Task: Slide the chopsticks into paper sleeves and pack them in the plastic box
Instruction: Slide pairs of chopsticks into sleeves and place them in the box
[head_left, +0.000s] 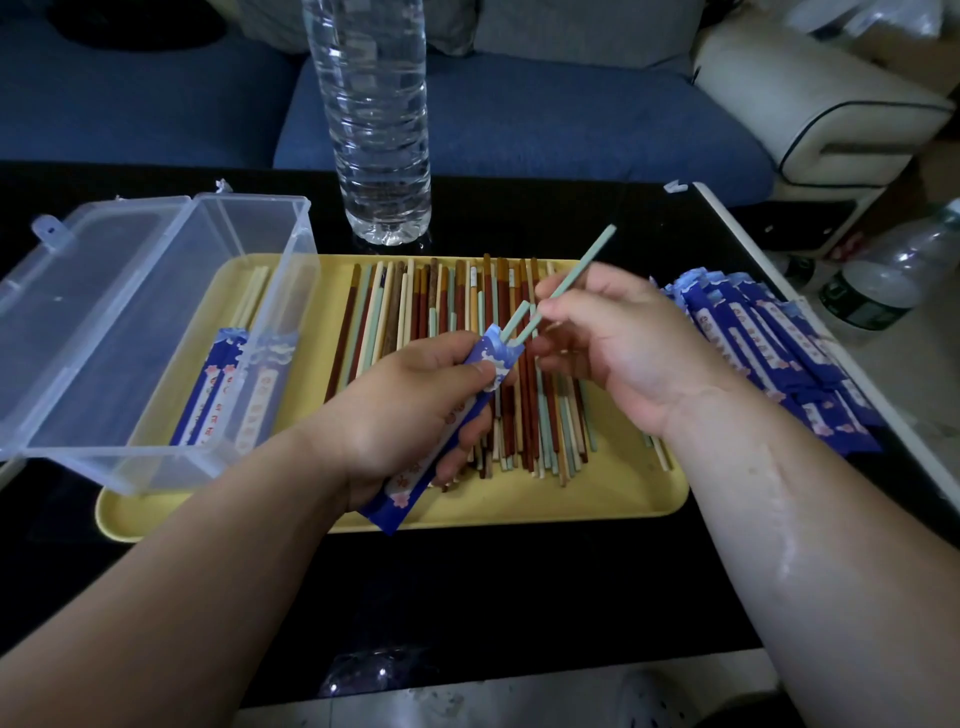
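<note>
My left hand (400, 415) grips a blue paper sleeve (491, 364) over the yellow tray (519, 512). One pale green chopstick (514, 322) sticks a short way out of the sleeve's mouth. My right hand (613, 343) pinches a second pale green chopstick (582, 265), whose lower end sits at the sleeve's opening. Several loose chopsticks (447, 312) in brown, red, cream and green lie across the tray. The clear plastic box (156, 332) stands open on the tray's left end, with a few sleeved pairs (228, 389) inside.
A pile of blue paper sleeves (769, 343) lies to the right of the tray on the black table. A tall clear water bottle (379, 130) stands just behind the tray. Behind the table is a blue sofa; another bottle (883, 280) stands on the floor at right.
</note>
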